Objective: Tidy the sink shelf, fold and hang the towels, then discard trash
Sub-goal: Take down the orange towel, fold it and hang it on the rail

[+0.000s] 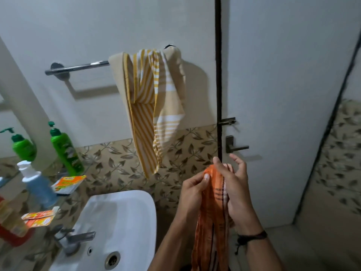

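Low and right of centre in the frame, my left hand (192, 189) pinches the top edge of the orange striped towel (210, 222) between thumb and curled fingers; my right hand (237, 190) lies against the cloth's other side, one digit laid along it and the other fingers spread and loosely bent; whether that hand truly grips I cannot tell; the towel hangs bunched and narrow from both hands out of the bottom edge; a dark cord bracelet (252, 236) circles my right wrist; lower left of the hands sits the white sink (121, 218) with its metal tap (76, 239); on the shelf (11, 179) at the left edge lie two orange sachets (68, 183), a blue bottle (39, 189) and, further back, a green pump bottle (66, 151); above centre, a yellow striped towel (154, 106) hangs crumpled over the right end of the chrome towel rail (78, 68); to the right stands the white door (283, 94) with its dark lever handle (235, 146).
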`<control>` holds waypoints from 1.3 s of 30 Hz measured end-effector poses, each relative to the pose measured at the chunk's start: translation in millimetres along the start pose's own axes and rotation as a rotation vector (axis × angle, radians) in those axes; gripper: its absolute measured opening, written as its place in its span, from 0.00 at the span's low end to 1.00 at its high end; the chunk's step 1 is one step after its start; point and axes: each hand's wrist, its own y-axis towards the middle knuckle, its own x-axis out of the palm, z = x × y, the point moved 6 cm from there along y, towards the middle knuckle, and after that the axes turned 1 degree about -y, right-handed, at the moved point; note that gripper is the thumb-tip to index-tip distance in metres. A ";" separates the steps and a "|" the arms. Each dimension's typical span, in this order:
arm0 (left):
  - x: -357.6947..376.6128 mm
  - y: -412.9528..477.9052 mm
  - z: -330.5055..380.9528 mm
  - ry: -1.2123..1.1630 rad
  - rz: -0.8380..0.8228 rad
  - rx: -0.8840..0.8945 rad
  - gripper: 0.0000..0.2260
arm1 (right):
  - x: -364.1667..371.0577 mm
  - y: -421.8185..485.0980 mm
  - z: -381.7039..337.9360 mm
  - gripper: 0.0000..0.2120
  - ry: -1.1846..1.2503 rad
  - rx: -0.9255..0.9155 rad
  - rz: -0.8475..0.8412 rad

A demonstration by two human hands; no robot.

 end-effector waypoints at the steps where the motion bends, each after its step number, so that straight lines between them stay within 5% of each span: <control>1: 10.5 0.6 -10.5 0.007 -0.022 -0.006 0.13 | -11.1 3.5 0.8 0.34 -0.024 0.075 0.010; 6: 61.8 9.7 -57.6 0.086 -0.014 -0.038 0.13 | -70.5 20.7 8.6 0.44 -0.055 0.336 0.010; 9: 90.5 11.6 -81.1 0.127 -0.021 -0.047 0.12 | -106.7 28.7 8.6 0.40 -0.130 0.381 0.033; 15: 124.8 11.4 -105.4 0.054 -0.067 -0.042 0.07 | -167.7 46.5 3.4 0.21 -0.092 0.289 0.165; 22: 128.0 14.2 -129.7 -0.172 0.163 -0.263 0.09 | -197.7 51.1 13.0 0.23 -0.022 0.271 0.141; 29: 138.6 25.5 -145.7 -0.161 0.133 -0.438 0.18 | -192.1 52.2 30.2 0.23 -0.104 0.276 -0.030; 34: 126.6 49.9 -149.5 -0.349 0.276 -0.397 0.08 | -191.2 48.3 46.3 0.27 -0.387 0.230 -0.076; 39: 125.3 62.2 -143.7 -0.332 0.187 -0.289 0.05 | -187.2 45.0 51.2 0.26 -0.579 0.167 -0.101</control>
